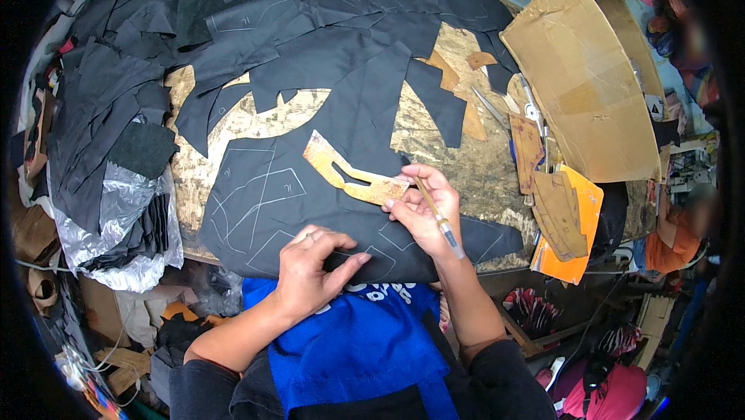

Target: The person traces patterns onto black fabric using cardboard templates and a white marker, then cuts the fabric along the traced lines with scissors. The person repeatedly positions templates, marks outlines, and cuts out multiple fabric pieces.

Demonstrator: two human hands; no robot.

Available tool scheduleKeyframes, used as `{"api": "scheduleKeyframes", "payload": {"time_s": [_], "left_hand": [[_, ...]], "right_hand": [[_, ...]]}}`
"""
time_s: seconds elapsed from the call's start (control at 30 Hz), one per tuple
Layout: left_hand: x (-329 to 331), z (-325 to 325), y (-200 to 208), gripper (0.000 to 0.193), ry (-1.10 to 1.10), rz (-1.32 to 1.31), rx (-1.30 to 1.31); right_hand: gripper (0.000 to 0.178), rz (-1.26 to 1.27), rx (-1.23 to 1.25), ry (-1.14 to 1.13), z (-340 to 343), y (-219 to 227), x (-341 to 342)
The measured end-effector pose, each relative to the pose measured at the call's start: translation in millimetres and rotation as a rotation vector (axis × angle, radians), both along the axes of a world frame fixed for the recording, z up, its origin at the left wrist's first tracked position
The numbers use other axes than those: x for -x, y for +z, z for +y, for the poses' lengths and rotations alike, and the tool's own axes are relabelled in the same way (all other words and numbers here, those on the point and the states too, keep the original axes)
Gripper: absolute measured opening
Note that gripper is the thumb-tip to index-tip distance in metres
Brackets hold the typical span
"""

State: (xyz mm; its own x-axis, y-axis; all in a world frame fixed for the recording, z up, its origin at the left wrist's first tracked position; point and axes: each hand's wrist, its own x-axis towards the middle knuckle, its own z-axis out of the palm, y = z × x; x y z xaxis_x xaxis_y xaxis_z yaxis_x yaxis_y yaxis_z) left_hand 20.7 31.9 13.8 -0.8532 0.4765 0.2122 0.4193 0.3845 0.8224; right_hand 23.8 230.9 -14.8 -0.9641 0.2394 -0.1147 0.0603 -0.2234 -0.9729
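Note:
My right hand [423, 210] grips one end of a tan cardboard pattern template [322, 158] with a slot in its middle. A pen [445, 230] with a clear barrel is held in that same hand, lying across the palm side. Beneath is a black leather-like sheet [326, 214] marked with pale outlines of pattern shapes. My left hand [310, 265] is over the sheet's near edge, its fingers loosely bent and the thumb apart, with nothing in it. The template sits just above or on the sheet; I cannot tell which.
Black offcuts [116, 102] are heaped across the left and back of the worn wooden table [458, 164]. On the right are scissors [490, 106], brown templates [560, 222], an orange folder [594, 199] and a large cardboard box [582, 71]. Another person [677, 243] sits far right.

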Motion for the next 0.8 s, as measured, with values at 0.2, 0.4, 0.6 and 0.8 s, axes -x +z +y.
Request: {"api": "scheduleKeyframes", "payload": {"time_s": [0.2, 0.4, 0.6, 0.8], "left_hand": [[10, 16, -7, 0.083, -0.127, 0.158, 0.663], [10, 19, -14, 0.082, -0.117, 0.192, 0.656], [11, 20, -16, 0.084, -0.112, 0.203, 0.655], [10, 20, -15, 0.084, -0.119, 0.218, 0.679]], "right_hand": [[0.045, -0.023, -0.291, -0.013, -4, 0, -3], [0.036, 0.135, -0.567, -0.179, 15, -4, -3], [0.029, 0.152, -0.882, -0.108, 15, -6, -3], [0.021, 0.085, -0.38, -0.175, 27, 11, 6]]}}
